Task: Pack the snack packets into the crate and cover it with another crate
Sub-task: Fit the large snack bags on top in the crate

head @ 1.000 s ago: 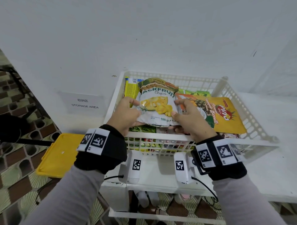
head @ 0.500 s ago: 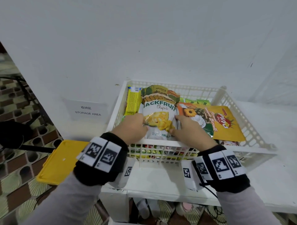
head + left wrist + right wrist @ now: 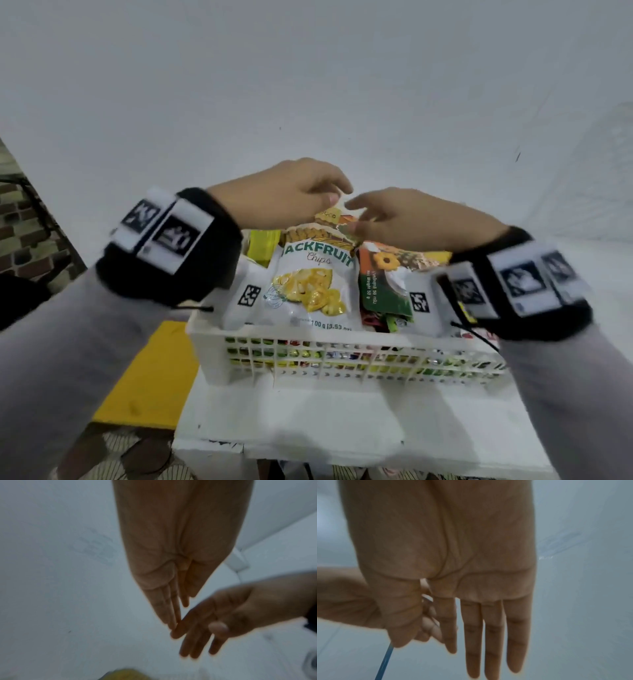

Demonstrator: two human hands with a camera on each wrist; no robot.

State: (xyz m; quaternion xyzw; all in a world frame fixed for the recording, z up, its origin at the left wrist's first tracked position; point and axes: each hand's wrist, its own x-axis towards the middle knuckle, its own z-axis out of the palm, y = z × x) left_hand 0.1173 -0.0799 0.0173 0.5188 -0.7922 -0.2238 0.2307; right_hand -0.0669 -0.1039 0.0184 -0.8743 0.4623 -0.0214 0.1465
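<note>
Both hands lifted off jackfruit packet (image 3: 310,287), fingers loose | crate (image 3: 308,346) full | yellow lid (image 3: 150,373) left

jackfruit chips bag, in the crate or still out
In. The jackfruit chips bag lies inside the white crate atop other packets, with both hands open above it.

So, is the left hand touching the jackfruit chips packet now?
Apart. The left wrist view shows the left hand with straight fingers against bare wall, holding nothing; the head view shows it raised above the jackfruit chips packet.
</note>
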